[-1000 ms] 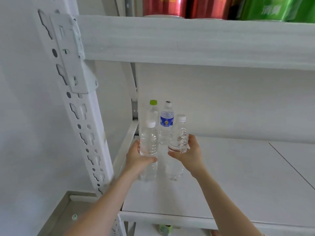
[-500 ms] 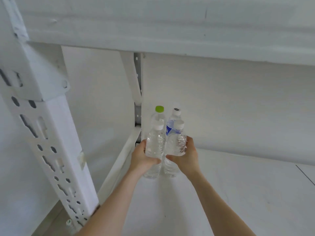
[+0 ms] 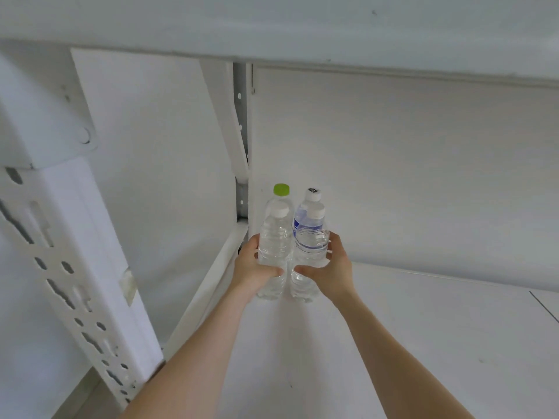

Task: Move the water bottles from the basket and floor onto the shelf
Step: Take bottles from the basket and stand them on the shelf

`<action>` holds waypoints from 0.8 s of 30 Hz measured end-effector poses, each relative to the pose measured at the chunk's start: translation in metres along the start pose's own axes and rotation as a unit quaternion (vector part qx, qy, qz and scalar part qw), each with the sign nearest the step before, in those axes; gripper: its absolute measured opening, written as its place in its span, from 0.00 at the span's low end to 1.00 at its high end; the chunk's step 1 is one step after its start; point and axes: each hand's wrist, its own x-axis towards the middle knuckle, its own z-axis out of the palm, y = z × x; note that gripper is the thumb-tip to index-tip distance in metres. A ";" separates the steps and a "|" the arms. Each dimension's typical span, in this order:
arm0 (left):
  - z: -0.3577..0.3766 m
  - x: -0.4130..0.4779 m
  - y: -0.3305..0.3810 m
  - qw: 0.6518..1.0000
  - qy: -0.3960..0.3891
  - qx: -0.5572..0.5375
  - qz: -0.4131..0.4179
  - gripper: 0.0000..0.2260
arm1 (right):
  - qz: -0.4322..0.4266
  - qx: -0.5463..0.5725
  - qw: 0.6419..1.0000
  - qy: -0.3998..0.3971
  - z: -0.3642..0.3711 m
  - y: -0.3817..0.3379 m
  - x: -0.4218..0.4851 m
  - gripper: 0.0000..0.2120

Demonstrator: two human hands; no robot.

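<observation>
Soft, even, bright light; faint shadows; wide-angle bending at edges; slightly hazy

Slotted white upright post (image 3: 75, 282) well left of my left grip (image 3: 257, 267), nearer me and leaning in the wide view. Flat corner plate (image 3: 45, 122) with one round rivet at the post's top, high up and left. Small pale tape scrap (image 3: 128, 285) on the post's edge, about grip height. Grey rear upright (image 3: 241, 116) with holes straight above the grip, white diagonal brace (image 3: 230, 131) just beside it. Plain white back panel (image 3: 393, 176) behind and to the right. White side wall (image 3: 151, 176) left, beyond the post.
</observation>
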 end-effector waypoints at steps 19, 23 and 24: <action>-0.014 -0.042 -0.015 0.959 0.024 0.264 0.100 0.35 | 0.002 -0.157 0.987 0.021 -0.020 0.002 -0.048 0.39; -0.022 -0.083 -0.023 0.912 0.010 0.371 0.174 0.33 | -0.051 -0.310 0.948 0.048 -0.027 0.005 -0.087 0.36; -0.022 -0.094 -0.026 0.894 0.007 0.406 0.188 0.32 | -0.063 -0.340 0.937 0.049 -0.029 0.007 -0.098 0.35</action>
